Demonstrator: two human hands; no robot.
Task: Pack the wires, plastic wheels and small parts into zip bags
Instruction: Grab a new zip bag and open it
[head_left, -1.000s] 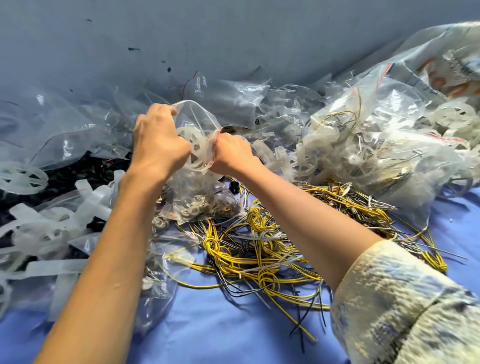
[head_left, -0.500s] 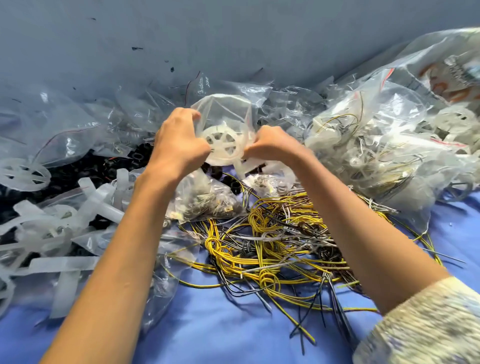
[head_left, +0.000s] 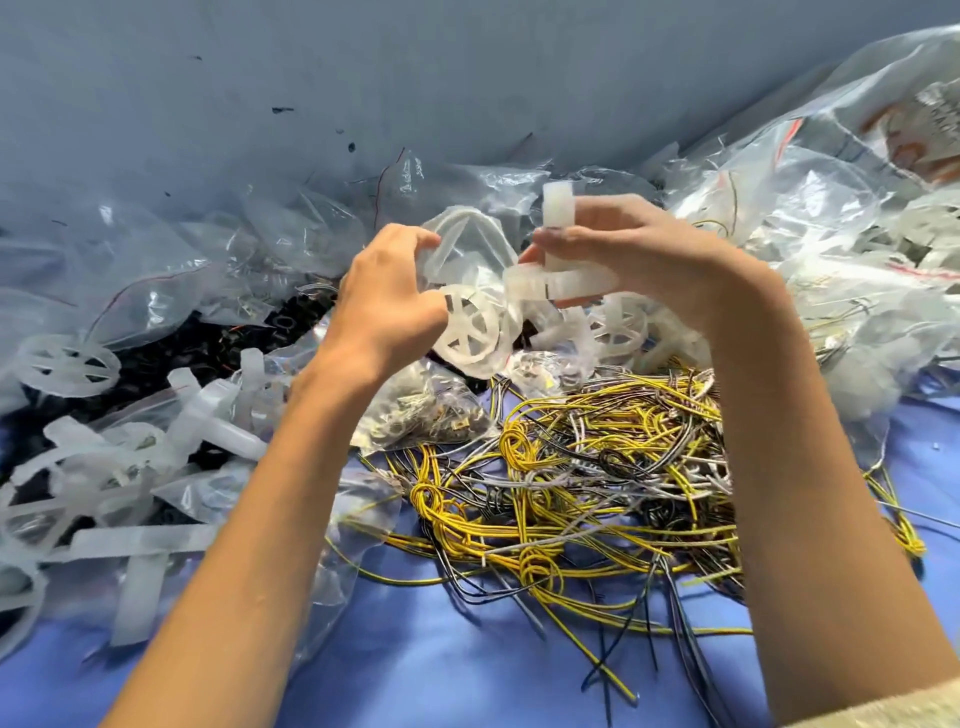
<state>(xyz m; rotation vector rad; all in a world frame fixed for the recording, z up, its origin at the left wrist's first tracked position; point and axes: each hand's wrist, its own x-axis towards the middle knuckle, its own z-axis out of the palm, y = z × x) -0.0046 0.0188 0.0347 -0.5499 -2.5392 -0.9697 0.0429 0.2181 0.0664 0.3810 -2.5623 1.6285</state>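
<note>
My left hand (head_left: 387, 304) grips a clear zip bag (head_left: 462, 249) by its mouth, raised above the table. A white plastic wheel (head_left: 470, 327) sits inside the bag just below my fingers. My right hand (head_left: 634, 249) holds a white cross-shaped plastic part (head_left: 558, 270) at the bag's opening, one arm sticking upward. A tangle of yellow, black and grey wires (head_left: 587, 467) lies on the blue cloth under both hands. A small bag of metal parts (head_left: 426, 410) lies below my left wrist.
Loose white plastic wheels and cross pieces (head_left: 130, 467) pile up at the left over black parts (head_left: 208, 343). Filled clear bags (head_left: 831, 249) are heaped at the right and along the blue wall. Blue cloth (head_left: 467, 665) shows in front.
Both hands lifted and shifted right. The wheel has dropped down into the bag, and my right hand now holds a cross-shaped part at the bag's mouth.
</note>
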